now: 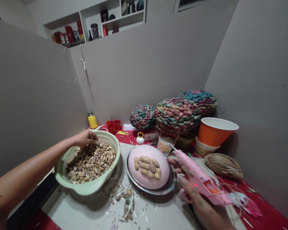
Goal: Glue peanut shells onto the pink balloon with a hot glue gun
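My left hand reaches into a pale green colander heaped with peanut shell halves; its fingers are pinched together at the top of the heap, on something too small to name. My right hand grips a pink hot glue gun, nozzle pointing up-left toward a pink dome on a metal plate. Several peanut shells are stuck on the dome's top.
Three domes covered in painted shells stand at the back. An orange paper bucket, a coil of twine, red cups, a yellow bottle and shell scraps lie around. Grey partition walls enclose the table.
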A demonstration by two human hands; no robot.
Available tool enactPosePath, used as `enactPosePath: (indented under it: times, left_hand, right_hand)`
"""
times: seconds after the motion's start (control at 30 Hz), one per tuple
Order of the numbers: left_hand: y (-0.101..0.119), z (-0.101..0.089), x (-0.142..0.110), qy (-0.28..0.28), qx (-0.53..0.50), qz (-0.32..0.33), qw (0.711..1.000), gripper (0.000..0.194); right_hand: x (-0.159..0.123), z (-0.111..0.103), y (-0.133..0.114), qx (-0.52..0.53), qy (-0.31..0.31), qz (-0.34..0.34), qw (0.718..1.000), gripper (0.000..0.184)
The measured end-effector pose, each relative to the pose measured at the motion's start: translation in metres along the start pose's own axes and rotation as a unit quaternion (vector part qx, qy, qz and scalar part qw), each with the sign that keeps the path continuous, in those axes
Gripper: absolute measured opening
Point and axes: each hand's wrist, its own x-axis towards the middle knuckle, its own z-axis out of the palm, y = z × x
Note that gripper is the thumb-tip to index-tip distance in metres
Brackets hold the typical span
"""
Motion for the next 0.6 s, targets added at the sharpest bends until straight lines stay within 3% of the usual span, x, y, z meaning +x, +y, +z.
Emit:
enactPosePath:
  times: [0.23, 0.43, 0.6]
  left_hand:
    - [0.000, 0.008, -0.009, 0.028, -0.025, -0.085, 0.996, 0.025]
    - [0.033, 0.007, -0.022, -0.037, -0.172, -0.021, 0.984, 0.050]
    - [0.033, -0.006, -0.026, 0.035, -0.343, -0.019, 0.939, 0.043]
  right_hand:
    - [0.003, -0.005, -0.007, 0.010, -0.004, 0.033, 0.999, 0.044]
    - [0.006, -0.025, -0.011, 0.022, 0.010, 0.045, 0.999, 0.039]
    - [0.009, -0.030, -0.014, 0.025, 0.014, 0.044, 0.999, 0.033]
